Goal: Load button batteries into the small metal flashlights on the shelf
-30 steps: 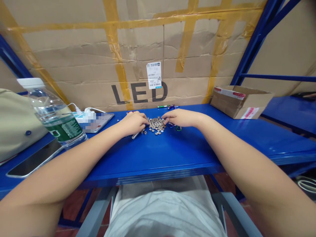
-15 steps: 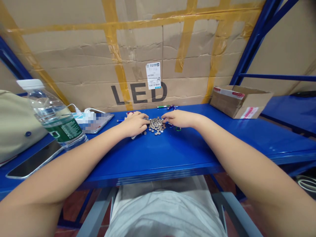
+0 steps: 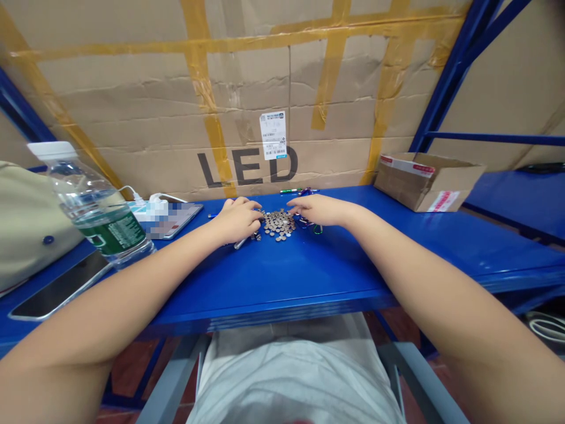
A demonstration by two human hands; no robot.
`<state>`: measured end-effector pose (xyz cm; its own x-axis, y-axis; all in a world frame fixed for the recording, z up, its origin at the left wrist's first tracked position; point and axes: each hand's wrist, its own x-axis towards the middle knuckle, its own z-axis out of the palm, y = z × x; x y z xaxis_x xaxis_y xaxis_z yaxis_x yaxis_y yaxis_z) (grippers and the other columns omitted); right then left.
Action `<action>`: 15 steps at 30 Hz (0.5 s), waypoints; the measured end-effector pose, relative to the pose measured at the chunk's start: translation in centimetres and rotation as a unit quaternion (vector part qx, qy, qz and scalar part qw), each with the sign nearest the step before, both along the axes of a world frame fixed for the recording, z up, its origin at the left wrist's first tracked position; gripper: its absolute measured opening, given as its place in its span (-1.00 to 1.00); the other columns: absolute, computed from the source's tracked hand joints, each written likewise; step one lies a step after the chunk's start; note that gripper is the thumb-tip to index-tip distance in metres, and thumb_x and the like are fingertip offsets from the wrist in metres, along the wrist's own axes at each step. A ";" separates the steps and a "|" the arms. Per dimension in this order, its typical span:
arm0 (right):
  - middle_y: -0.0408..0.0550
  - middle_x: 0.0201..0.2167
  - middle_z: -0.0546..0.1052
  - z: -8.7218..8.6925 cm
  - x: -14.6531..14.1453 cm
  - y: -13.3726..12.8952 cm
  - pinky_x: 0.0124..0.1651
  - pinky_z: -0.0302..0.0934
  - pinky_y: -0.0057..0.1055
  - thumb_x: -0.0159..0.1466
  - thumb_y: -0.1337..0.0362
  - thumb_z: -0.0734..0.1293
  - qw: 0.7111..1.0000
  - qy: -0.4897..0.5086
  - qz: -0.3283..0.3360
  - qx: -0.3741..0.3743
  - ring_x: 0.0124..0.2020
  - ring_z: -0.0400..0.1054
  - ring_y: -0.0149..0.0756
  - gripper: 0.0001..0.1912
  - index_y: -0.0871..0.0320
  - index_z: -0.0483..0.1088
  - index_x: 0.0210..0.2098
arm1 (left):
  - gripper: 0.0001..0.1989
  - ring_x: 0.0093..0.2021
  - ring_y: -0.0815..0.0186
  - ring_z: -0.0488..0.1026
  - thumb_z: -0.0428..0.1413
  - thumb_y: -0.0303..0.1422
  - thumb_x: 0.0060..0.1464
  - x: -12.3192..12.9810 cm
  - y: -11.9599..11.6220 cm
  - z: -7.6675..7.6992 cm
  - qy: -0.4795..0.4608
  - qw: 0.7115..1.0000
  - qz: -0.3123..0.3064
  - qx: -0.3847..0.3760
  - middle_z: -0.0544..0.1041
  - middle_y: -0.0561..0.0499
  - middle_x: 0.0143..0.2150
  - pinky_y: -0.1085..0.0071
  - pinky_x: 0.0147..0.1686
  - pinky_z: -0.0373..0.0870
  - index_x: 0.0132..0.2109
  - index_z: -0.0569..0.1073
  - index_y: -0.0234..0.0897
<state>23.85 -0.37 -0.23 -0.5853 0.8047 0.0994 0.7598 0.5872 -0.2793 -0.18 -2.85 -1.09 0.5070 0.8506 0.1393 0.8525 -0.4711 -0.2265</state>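
Note:
A heap of small round silvery coins [image 3: 279, 225] lies spread on the blue table between my two hands. At its left edge is my left hand [image 3: 239, 220], thumb and fingers apart, fingertips close to the coins. My right hand [image 3: 314, 209] hovers over the heap's upper right edge with fingers stretched out and nothing visible in them. Small metallic items [image 3: 255, 236] and a silvery rod [image 3: 239, 243] lie under and beside the left hand. Below the right hand is a green ring-shaped piece [image 3: 318, 229], with other small coloured items partly covered by that hand.
A green pen-like item [image 3: 290, 191] lies behind the coins. On the left stand a water bottle [image 3: 101, 206], a phone [image 3: 62, 285], a tablet [image 3: 183, 218] and a white charger. An open cardboard box [image 3: 426, 182] sits right. A large taped carton [image 3: 247, 88] backs the table [image 3: 282, 277].
My left hand has drawn slightly left, its fingertips a bit farther from the coins. The right hand has shifted only a little, its fingers slightly raised. The coin heap looks much the same.

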 end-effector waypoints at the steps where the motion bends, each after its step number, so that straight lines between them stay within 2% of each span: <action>1: -0.04 0.11 0.49 0.0 0.1 0.2 0.14 0.20 -0.35 0.33 0.42 0.14 1.000 -0.003 -0.012 0.004 0.10 0.37 -0.23 -0.57 0.08 0.37 0.14 | -0.56 0.16 0.01 0.18 -0.19 -0.26 0.22 0.0 0.0 0.0 0.001 1.000 0.002 -0.002 0.36 -0.01 0.24 0.08 0.00 0.09 0.02 0.54 -0.09; 7: 0.00 0.10 0.49 -0.2 0.4 0.7 0.17 0.20 -0.31 0.32 0.43 0.15 0.999 -0.040 0.013 0.013 0.12 0.37 -0.18 -0.57 0.13 0.40 0.12 | -0.55 0.15 0.00 0.18 -0.18 -0.26 0.21 0.1 0.2 -0.3 -0.010 1.000 -0.015 -0.017 0.35 -0.01 0.24 0.05 0.03 0.07 0.07 0.51 -0.10; 15: -0.01 0.11 0.49 -0.7 0.2 0.9 0.16 0.21 -0.35 0.29 0.50 0.13 1.000 0.016 -0.008 -0.002 0.13 0.36 -0.24 -0.48 0.15 0.30 0.22 | -0.56 0.17 0.02 0.16 -0.19 -0.26 0.24 -0.5 0.5 0.0 -0.020 1.000 0.008 0.004 0.35 -0.01 0.25 0.10 0.02 0.05 0.10 0.49 -0.04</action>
<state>24.05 0.53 -0.89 -0.5684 0.8147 0.1147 0.7603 0.5734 -0.3052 -0.63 -2.38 -1.11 0.4869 0.8576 0.1656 0.8686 -0.4554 -0.1953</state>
